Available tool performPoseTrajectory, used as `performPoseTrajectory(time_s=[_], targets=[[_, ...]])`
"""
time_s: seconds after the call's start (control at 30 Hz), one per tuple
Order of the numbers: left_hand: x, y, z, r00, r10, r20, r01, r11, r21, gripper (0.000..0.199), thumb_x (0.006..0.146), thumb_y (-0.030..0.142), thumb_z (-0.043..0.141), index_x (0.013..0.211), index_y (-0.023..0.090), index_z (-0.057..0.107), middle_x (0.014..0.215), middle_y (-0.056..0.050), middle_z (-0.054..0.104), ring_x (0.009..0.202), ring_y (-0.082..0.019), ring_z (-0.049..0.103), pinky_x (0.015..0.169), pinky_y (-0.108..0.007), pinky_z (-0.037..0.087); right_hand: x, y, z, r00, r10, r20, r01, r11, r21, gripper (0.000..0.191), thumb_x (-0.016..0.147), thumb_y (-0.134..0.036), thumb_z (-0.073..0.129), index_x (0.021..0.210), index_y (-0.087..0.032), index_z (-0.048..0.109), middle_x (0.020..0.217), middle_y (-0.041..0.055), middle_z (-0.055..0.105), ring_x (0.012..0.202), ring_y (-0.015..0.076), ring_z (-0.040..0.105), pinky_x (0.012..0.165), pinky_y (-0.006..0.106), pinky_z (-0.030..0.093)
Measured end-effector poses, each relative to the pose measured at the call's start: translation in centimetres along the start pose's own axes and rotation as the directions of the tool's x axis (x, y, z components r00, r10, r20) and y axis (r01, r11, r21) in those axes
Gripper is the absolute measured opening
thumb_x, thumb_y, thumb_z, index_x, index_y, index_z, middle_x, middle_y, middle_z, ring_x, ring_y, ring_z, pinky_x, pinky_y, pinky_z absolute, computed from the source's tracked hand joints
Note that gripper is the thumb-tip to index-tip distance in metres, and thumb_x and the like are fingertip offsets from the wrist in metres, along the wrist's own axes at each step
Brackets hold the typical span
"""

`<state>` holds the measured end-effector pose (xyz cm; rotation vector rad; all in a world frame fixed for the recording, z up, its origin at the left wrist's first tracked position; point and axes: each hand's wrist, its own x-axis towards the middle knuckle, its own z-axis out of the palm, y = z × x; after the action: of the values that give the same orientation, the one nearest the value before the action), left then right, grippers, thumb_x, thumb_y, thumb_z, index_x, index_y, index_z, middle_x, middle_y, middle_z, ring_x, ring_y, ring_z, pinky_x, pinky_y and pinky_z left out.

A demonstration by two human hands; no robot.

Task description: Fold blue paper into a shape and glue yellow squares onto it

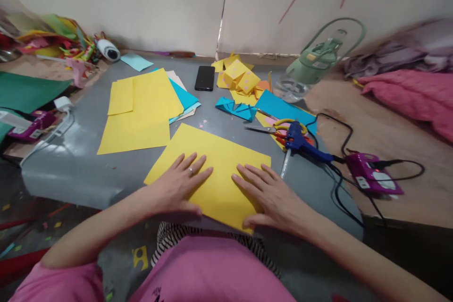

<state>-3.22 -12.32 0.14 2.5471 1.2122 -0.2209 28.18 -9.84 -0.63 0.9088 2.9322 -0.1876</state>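
Observation:
A sheet of yellow paper (222,165) lies flat at the near edge of the grey table, turned at a slant. My left hand (182,184) rests on its left part, fingers spread, a ring on one finger. On the right part of the same sheet lies my right hand (264,193), palm down with fingers stretched out. Beyond and to the left, more yellow paper (141,122) sits partly over blue and pale sheets, with a smaller yellow piece (121,96) on top.
Scissors (262,129) and a blue glue gun (300,144) lie at the right, its cord near a purple power strip (371,174). Behind are a phone (205,78), folded yellow paper shapes (240,78), a blue folded piece (235,108) and a green-topped bottle (311,63).

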Motion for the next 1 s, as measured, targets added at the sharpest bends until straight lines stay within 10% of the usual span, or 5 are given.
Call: performPoseTrajectory(time_s=[0.2, 0.3, 0.57, 0.83, 1.0], targets=[[4.3, -5.0, -3.1, 0.989, -0.120, -0.082, 0.115, 0.991, -0.066, 0.086, 0.095, 0.072, 0.046, 0.163, 0.023, 0.028, 0.172, -0.016, 0.016, 0.159, -0.039, 0.015, 0.127, -0.057, 0.019, 5.1, 1.1, -0.7, 0.992, 0.116, -0.050, -0.118, 0.993, -0.031, 0.084, 0.093, -0.076, 0.045, 0.155, -0.019, 0.047, 0.160, 0.0201, 0.046, 0.146, 0.0394, 0.044, 0.116, 0.061, 0.037], [6.2, -8.1, -4.0, 0.921, -0.290, -0.261, 0.285, 0.957, -0.057, 0.066, 0.106, 0.052, 0.031, 0.163, 0.018, 0.029, 0.174, -0.014, 0.012, 0.161, -0.033, 0.010, 0.129, -0.051, 0.018, 6.2, 1.7, -0.7, 0.992, 0.105, -0.070, -0.108, 0.994, -0.034, 0.084, 0.093, -0.077, 0.043, 0.154, -0.019, 0.049, 0.158, 0.0199, 0.048, 0.145, 0.0396, 0.045, 0.116, 0.060, 0.037], [7.3, -12.1, -4.0, 0.793, -0.557, -0.249, 0.546, 0.830, -0.116, 0.062, 0.106, 0.049, 0.020, 0.162, 0.024, 0.031, 0.173, -0.011, 0.021, 0.159, -0.039, 0.017, 0.123, -0.067, 0.017, 5.7, 2.5, 0.1, 0.990, 0.071, -0.125, -0.072, 0.997, -0.002, 0.078, 0.096, -0.073, 0.042, 0.153, -0.021, 0.050, 0.158, 0.0182, 0.049, 0.145, 0.0376, 0.046, 0.115, 0.060, 0.037], [5.9, -9.7, -4.7, 0.809, -0.466, -0.357, 0.448, 0.883, -0.137, 0.059, 0.105, 0.047, 0.036, 0.156, 0.019, 0.041, 0.170, -0.020, 0.026, 0.158, -0.042, 0.020, 0.121, -0.065, 0.024, 4.5, 2.4, -0.4, 0.980, 0.141, -0.138, -0.149, 0.988, -0.045, 0.077, 0.096, -0.074, 0.039, 0.150, -0.021, 0.054, 0.155, 0.0193, 0.053, 0.140, 0.0392, 0.050, 0.109, 0.060, 0.041], [3.8, -1.7, -2.5, 0.980, 0.124, -0.153, -0.132, 0.990, -0.045, 0.094, 0.080, 0.072, 0.069, 0.158, 0.028, 0.039, 0.167, -0.015, 0.036, 0.154, -0.038, 0.032, 0.123, -0.057, 0.030, 3.4, 2.2, -0.9, 0.984, 0.150, -0.094, -0.152, 0.988, -0.015, 0.084, 0.092, -0.077, 0.046, 0.152, -0.018, 0.051, 0.157, 0.0226, 0.049, 0.143, 0.0422, 0.046, 0.111, 0.061, 0.039]])
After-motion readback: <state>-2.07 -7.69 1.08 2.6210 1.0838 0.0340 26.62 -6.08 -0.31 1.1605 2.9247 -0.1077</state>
